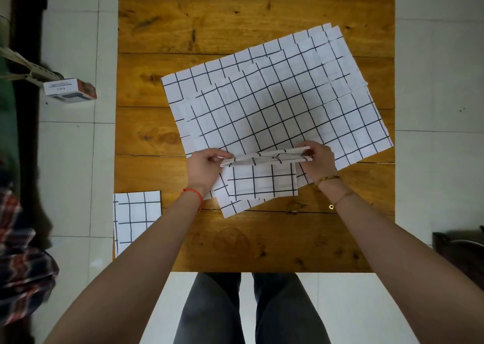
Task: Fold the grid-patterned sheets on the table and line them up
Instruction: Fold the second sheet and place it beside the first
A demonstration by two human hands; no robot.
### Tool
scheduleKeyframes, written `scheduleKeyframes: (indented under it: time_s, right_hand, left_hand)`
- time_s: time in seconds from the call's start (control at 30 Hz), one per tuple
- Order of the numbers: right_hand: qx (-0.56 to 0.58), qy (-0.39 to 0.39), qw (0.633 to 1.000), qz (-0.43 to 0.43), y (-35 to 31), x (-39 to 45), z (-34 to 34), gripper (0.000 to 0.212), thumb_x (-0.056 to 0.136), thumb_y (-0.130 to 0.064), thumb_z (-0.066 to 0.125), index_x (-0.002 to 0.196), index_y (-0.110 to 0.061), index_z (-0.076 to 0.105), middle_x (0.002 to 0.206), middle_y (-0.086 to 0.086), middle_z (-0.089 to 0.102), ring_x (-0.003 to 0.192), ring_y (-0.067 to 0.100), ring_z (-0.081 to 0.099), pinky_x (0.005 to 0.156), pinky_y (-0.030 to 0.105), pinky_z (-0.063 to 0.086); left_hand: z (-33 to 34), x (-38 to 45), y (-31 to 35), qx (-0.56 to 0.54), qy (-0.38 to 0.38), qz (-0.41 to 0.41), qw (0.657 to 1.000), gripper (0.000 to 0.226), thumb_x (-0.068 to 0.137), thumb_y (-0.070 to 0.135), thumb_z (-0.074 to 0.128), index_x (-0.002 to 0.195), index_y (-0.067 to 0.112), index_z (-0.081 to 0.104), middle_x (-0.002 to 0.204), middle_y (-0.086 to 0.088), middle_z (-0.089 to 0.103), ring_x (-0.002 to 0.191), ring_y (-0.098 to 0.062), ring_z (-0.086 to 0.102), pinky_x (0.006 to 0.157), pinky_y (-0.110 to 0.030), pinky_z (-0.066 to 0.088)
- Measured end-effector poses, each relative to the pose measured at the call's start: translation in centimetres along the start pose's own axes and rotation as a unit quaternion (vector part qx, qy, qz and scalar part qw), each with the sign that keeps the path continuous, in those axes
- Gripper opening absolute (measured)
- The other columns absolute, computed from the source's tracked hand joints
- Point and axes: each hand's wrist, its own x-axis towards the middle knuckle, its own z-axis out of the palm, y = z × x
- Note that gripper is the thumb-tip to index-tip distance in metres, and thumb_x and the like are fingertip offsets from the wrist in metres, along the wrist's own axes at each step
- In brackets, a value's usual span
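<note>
A loose pile of several white sheets with black grid lines point(275, 100) lies spread at an angle across the middle and right of the wooden table point(235, 24). At the pile's near edge I hold one partly folded sheet point(262, 178) lifted off the table. My left hand point(207, 168) pinches the left end of its upper fold. My right hand point(318, 160) pinches the right end. The folded upper edge runs between both hands, and the lower flap hangs toward me. A folded grid sheet point(136, 218) lies flat at the table's near left corner.
Bare wood shows along the far side and the near right part of the table. A small gold ring-like object point(331, 206) lies on the table near my right forearm. A small box point(70, 91) sits on the tiled floor to the left. A dark object point(458, 249) stands at right.
</note>
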Motion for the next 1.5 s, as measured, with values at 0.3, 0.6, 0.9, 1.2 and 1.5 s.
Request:
scheduleKeyframes:
  time_s: [0.3,0.6,0.9,1.2,1.5]
  right_hand:
    - [-0.005,-0.003,0.998,-0.069,0.9,-0.4,0.2,0.035,0.084,0.009,0.052,0.072,-0.017,0.072,0.092,0.002,0.067,0.088,0.012,0.058,0.078,0.015,0.043]
    - [-0.065,0.018,0.992,-0.109,0.6,-0.9,0.5,0.026,0.089,-0.002,0.048,0.085,-0.016,0.07,0.095,0.0,0.058,0.088,0.012,0.053,0.071,0.009,0.036]
    - [-0.315,-0.094,0.887,-0.324,-3.4,-4.4,5.9,0.05,0.089,-0.019,0.049,0.139,-0.014,0.042,0.139,0.001,0.047,0.108,0.022,0.047,0.09,0.036,0.045]
    - [-0.386,-0.097,0.876,-0.271,-2.5,-5.3,6.0,0.052,0.096,-0.027,0.04,0.146,-0.013,0.03,0.15,0.001,0.034,0.118,0.024,0.046,0.095,0.04,0.042]
    - [-0.409,-0.045,0.898,-0.157,1.3,-4.6,1.1,0.05,0.098,-0.033,0.027,0.144,-0.016,0.034,0.149,-0.002,0.038,0.114,0.024,0.045,0.087,0.036,0.043]
  left_hand:
    - [0.0,-0.9,-0.3,0.099,0.012,0.119,0.988,0.038,0.087,-0.007,0.053,0.091,0.023,0.077,0.102,0.005,0.066,0.086,0.0,0.059,0.074,-0.004,0.043]
    - [0.0,-2.8,-1.1,0.196,-0.003,0.177,0.965,0.029,0.092,0.009,0.054,0.115,0.017,0.069,0.114,0.002,0.059,0.111,-0.016,0.047,0.087,-0.022,0.045]
    - [1.8,-5.0,-2.2,0.42,0.0,0.243,0.874,0.049,0.087,0.023,0.06,0.133,0.008,0.051,0.131,-0.005,0.052,0.119,-0.027,0.043,0.093,-0.041,0.046]
    - [1.9,-5.1,-2.1,0.48,-0.007,0.205,0.853,0.058,0.081,0.02,0.066,0.135,0.011,0.048,0.133,-0.003,0.05,0.118,-0.028,0.041,0.093,-0.042,0.045]
    - [2.1,-5.6,-1.7,0.492,-0.022,0.179,0.852,0.063,0.081,0.021,0.067,0.139,0.011,0.043,0.137,-0.003,0.046,0.121,-0.029,0.043,0.094,-0.041,0.046]
